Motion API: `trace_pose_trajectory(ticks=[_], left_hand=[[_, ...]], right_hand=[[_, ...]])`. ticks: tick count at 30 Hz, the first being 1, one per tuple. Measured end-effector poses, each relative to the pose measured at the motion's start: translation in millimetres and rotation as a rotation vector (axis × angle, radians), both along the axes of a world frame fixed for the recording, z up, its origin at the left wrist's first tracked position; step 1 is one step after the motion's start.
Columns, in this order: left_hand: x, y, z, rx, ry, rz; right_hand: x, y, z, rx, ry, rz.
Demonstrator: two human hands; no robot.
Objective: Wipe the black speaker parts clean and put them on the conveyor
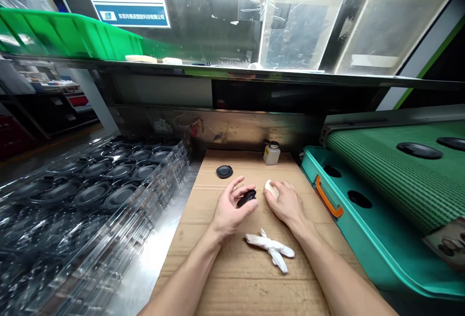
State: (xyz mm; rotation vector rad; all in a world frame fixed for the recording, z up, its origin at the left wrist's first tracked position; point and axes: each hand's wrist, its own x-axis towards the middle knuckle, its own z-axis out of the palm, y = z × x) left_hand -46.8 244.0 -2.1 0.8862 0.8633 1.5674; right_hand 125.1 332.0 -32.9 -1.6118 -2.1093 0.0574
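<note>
My left hand [229, 209] holds a small black round part [247, 197] between thumb and fingers, just above the cardboard sheet [232, 277]. My right hand [286, 203] is closed around a small white wad [271, 188], held right beside the black part. A second black round part [224, 171] lies flat on the cardboard farther back. A twisted white cloth [272, 249] lies on the cardboard between my forearms.
A small white bottle with a dark cap [271, 153] stands at the cardboard's far edge. Clear plastic trays of several black round parts [98, 185] are stacked at left. A green conveyor belt [403, 175] carrying black parts runs above a teal bin [363, 243] at right. A green crate [65, 35] sits on the shelf above.
</note>
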Motion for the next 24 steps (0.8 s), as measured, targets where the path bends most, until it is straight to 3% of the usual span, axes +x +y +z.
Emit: trace_pose_trajectory(ticks=[6,13,17,24], left_hand=[[14,-10,7.2,0.121,0.154,0.112],[24,-22,21.8,0.152,0.145,0.134],[24,-21,16.3,0.202,0.205,0.117],[19,-20,6.5,0.339,0.491,0.136]], right_hand=[[0,0,-0.5,0.001,-0.001,0.006],[0,1,-1.6,0.006,0.002,-0.007],[0,1,-1.9,0.010,-0.001,-0.008],[0,1,-3.1,0.013,-0.008,-0.005]])
